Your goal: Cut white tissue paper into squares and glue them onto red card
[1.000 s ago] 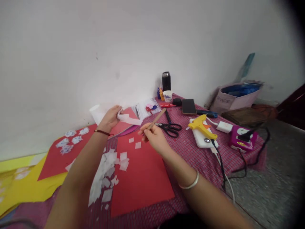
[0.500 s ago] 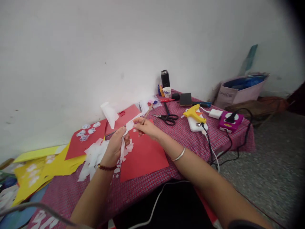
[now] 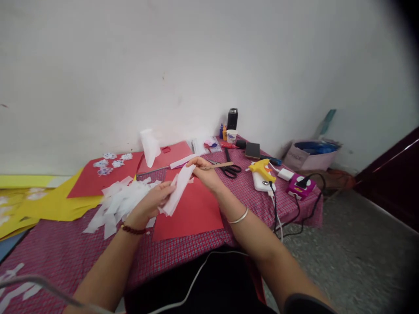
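Note:
Over the red sheet (image 3: 196, 218), a white paper strip (image 3: 179, 187) slants between my two hands. My left hand (image 3: 157, 196), closed, pinches its lower left side. At the strip's upper end, my right hand (image 3: 204, 174) closes its fingertips on the paper. A thin wooden stick (image 3: 222, 165) also sits in the right hand and points out to the right, nearly level. Beside my left hand lies a heap of cut white strips (image 3: 121, 200). Black-handled scissors (image 3: 231, 171) rest just beyond the stick.
A yellow glue gun (image 3: 262, 168) lies on a white box (image 3: 262, 183) at the right, near a purple power socket (image 3: 299, 185) with trailing cords. A black bottle (image 3: 232, 120) stands by the wall. Paper snowflakes (image 3: 118, 163) lie on red paper at the left, beside yellow sheets (image 3: 55, 203).
The strip, earlier narrow and bunched between my fingers, now shows its broad face at a slant. The stick has swung from pointing up to nearly level. The whole view has shifted.

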Demonstrator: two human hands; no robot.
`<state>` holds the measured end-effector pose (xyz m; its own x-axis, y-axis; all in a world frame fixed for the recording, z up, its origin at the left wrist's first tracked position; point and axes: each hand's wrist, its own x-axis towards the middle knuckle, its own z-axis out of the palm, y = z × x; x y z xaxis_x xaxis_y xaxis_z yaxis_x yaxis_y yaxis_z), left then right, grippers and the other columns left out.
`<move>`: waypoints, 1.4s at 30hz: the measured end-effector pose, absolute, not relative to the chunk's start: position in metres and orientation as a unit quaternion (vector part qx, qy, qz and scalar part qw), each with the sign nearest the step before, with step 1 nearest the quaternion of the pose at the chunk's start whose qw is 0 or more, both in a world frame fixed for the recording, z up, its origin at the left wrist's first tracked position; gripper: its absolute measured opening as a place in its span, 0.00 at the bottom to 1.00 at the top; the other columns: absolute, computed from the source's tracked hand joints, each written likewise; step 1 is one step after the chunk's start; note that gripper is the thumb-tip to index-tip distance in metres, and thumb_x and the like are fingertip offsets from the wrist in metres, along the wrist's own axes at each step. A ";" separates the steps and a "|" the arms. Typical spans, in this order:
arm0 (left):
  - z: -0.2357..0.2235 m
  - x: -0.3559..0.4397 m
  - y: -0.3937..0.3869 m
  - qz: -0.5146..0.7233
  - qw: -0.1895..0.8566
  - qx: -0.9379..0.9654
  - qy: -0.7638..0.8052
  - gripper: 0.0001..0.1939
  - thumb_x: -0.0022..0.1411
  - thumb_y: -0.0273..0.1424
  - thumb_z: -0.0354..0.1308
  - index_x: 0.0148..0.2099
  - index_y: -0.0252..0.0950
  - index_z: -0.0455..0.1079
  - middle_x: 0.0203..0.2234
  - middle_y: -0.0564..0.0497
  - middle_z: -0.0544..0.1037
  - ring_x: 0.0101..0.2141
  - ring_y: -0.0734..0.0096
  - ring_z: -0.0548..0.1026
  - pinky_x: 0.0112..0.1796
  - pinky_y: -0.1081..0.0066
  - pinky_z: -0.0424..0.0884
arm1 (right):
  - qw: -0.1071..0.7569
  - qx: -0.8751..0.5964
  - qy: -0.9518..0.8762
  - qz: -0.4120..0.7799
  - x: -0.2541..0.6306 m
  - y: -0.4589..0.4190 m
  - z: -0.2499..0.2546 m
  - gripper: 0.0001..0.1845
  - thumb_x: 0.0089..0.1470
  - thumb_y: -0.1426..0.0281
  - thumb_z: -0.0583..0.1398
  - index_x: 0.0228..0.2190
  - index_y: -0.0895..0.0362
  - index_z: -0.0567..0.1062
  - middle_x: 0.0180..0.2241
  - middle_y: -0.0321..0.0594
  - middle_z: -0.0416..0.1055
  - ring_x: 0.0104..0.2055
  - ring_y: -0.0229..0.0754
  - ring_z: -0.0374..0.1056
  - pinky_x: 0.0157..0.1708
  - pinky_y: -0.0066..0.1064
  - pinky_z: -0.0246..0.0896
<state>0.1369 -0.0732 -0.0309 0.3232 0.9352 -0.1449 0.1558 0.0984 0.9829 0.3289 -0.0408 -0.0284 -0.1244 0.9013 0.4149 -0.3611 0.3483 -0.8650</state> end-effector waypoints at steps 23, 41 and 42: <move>-0.034 0.155 -0.088 0.571 0.513 0.520 0.375 0.12 0.50 0.34 0.68 0.28 0.35 0.68 0.22 0.55 0.72 0.24 0.76 0.67 0.28 0.75 0.64 | 0.499 -0.251 -0.618 0.554 0.325 -0.063 -0.025 0.20 0.49 0.52 0.64 0.29 0.56 0.70 0.24 0.32 0.67 0.25 0.33 0.65 0.29 0.27 0.66; -0.046 0.161 -0.088 0.560 0.455 0.566 0.398 0.07 0.53 0.33 0.65 0.32 0.35 0.74 0.24 0.52 0.76 0.26 0.72 0.72 0.31 0.73 0.67 | 0.506 -0.355 -0.635 0.464 0.310 -0.064 -0.028 0.06 0.53 0.69 0.59 0.25 0.56 0.69 0.21 0.31 0.67 0.23 0.33 0.63 0.26 0.25 0.61; -0.046 0.160 -0.087 0.562 0.451 0.562 0.406 0.06 0.52 0.31 0.65 0.31 0.35 0.73 0.22 0.53 0.74 0.24 0.74 0.70 0.29 0.74 0.65 | 0.526 -0.358 -0.616 0.464 0.313 -0.062 -0.028 0.07 0.53 0.69 0.59 0.25 0.56 0.68 0.21 0.31 0.67 0.22 0.32 0.63 0.26 0.25 0.62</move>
